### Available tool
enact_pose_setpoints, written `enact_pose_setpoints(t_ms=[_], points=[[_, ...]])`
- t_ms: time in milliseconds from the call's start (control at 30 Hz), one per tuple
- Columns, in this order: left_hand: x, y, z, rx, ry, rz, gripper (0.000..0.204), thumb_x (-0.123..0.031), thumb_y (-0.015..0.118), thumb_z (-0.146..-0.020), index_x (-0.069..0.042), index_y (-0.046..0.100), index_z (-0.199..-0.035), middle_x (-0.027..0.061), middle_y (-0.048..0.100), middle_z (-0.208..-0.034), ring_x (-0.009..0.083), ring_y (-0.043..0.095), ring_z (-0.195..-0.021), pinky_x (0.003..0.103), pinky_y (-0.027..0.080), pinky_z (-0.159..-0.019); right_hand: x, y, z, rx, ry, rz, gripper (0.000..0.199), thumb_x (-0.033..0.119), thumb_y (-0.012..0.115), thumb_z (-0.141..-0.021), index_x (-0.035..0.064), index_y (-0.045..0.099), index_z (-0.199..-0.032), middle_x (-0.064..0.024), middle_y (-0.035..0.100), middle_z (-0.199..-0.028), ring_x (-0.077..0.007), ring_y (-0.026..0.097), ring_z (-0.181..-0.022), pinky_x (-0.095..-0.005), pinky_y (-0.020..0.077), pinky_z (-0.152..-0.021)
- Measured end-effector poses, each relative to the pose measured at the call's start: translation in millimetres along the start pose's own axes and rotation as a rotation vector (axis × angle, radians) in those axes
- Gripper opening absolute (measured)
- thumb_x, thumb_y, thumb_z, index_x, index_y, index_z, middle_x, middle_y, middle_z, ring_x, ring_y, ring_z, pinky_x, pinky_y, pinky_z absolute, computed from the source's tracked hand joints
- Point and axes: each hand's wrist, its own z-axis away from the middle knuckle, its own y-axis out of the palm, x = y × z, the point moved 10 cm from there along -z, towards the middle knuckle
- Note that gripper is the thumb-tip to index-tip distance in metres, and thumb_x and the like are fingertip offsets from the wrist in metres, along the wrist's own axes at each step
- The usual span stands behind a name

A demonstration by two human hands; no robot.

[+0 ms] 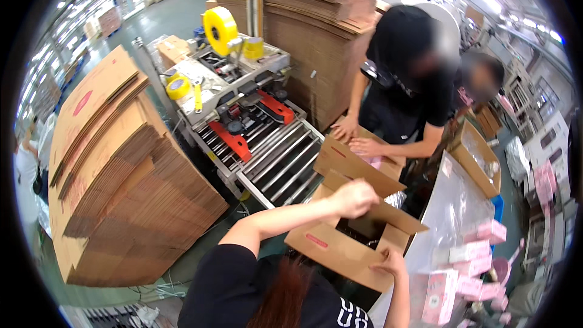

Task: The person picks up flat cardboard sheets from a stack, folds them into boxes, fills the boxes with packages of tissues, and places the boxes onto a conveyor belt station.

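Fingers of the right hand [392,262] grip the near flap [337,256] of an open carton [395,240], which stands between roller conveyor [280,176] and table [442,206]. Left hand [355,199] is curled above it; whether it holds something, I cannot tell. Beyond, co-worker [404,109] leans.

- Nine o'clock, slightly low: a leaning stack of flattened cartons [130,194].
- Eleven: a taping machine [225,92] bearing a big yellow tape roll [229,29].
- Twelve: a tall cardboard stack [310,48].
- Four: pink-and-white packages [439,296] on the table [435,222].
- Ten, far off: blurred, possibly wrapped loads [109,19].
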Motion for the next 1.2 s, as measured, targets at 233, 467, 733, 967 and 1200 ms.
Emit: enact_pose_setpoints(t_ms=[233, 467, 733, 967, 1200], points=[[-4.7, 29.6, 92.7, 0.033, -0.372, -0.109, 0.043, -0.039, 0.069, -0.083, -0.004, 0.065, -0.109, 0.014, 0.065, -0.114, 0.0285, 0.056, -0.116, 0.048, 0.033, -0.111, -80.0, 17.4, 79.3, -0.647, 0.424, -0.281, 0.118, 0.052, 0.091, -0.051, -0.0029, 0.036, -0.14, -0.0253, 0.058, -0.126, -0.038, 0.054, -0.122, -0.0442, 0.0438, -0.102], [178.2, -103.2, 308.9, -0.124, -1.319, -0.047, 0.05, -0.04, 0.053, -0.094, -0.011, 0.057, -0.134, 0.017, 0.053, -0.139, 0.0365, 0.047, -0.129, 0.05, 0.026, -0.114, -27.0, 96.7, 30.7, -0.335, 0.44, -1.066, 0.064, 0.05, 0.062, -0.093, -0.0047, 0.059, -0.125, -0.0179, 0.071, -0.097, -0.0185, 0.07, -0.092, -0.0322, 0.0551, -0.076], [159.6, -219.5, 233.7, -0.359, -1.271, 0.864, 0.064, -0.047, 0.053, -0.098, -0.005, 0.042, -0.145, 0.0095, 0.056, -0.133, 0.0182, 0.058, -0.114, 0.033, 0.048, -0.095, 166.3, 121.0, 0.2, 0.224, -0.124, -1.535, 0.053, 0.025, 0.054, -0.1, -0.0007, 0.04, -0.144, -0.0105, 0.052, -0.14, -0.0185, 0.048, -0.13, -0.0312, 0.0381, -0.106], [178.8, -150.0, 326.0, 0.095, -1.216, 0.781, 0.059, -0.025, 0.063, -0.094, -0.009, 0.04, -0.145, 0.0078, 0.054, -0.136, 0.0236, 0.057, -0.119, 0.041, 0.048, -0.096, 298.5, -36.6, 96.2, 0.285, -0.541, -0.851, 0.066, 0.024, 0.049, -0.091, -0.0055, 0.025, -0.145, -0.0256, 0.053, -0.131, -0.0389, 0.047, -0.127, -0.0386, 0.0356, -0.109], [66.6, 73.7, 222.9, 0.382, -0.968, 0.183, 0.062, -0.02, 0.06, -0.094, 0.0, 0.033, -0.145, 0.0264, 0.053, -0.135, 0.0378, 0.053, -0.126, 0.042, 0.042, -0.103, 169.8, 65.5, 43.5, -0.5, -0.169, 0.171, 0.053, 0.044, 0.061, -0.087, 0.005, 0.059, -0.123, -0.012, 0.058, -0.125, -0.0299, 0.046, -0.129, -0.0686, 0.0232, -0.106]])
